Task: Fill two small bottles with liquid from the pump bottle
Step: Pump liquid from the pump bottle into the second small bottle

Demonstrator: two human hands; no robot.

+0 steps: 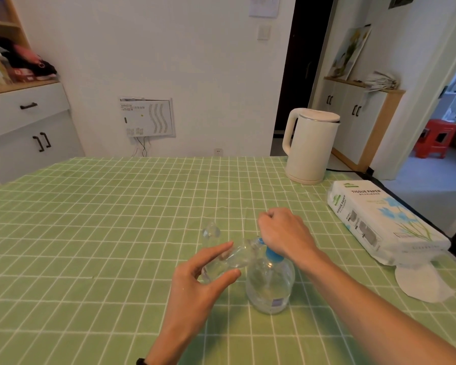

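Note:
A clear pump bottle (270, 285) with a blue pump top (273, 255) stands on the green checked tablecloth (103, 233). My right hand (284, 231) rests fisted on the pump head. My left hand (208, 275) holds a small clear bottle (232, 256), tilted with its mouth at the blue nozzle. A second small clear bottle (211, 231) stands just behind, untouched. How much liquid the small bottles hold is hard to tell.
A white electric kettle (311, 146) stands at the table's far right, its cord running off the edge. A tissue paper pack (379, 222) lies along the right edge with a loose white tissue (424, 283) in front of it.

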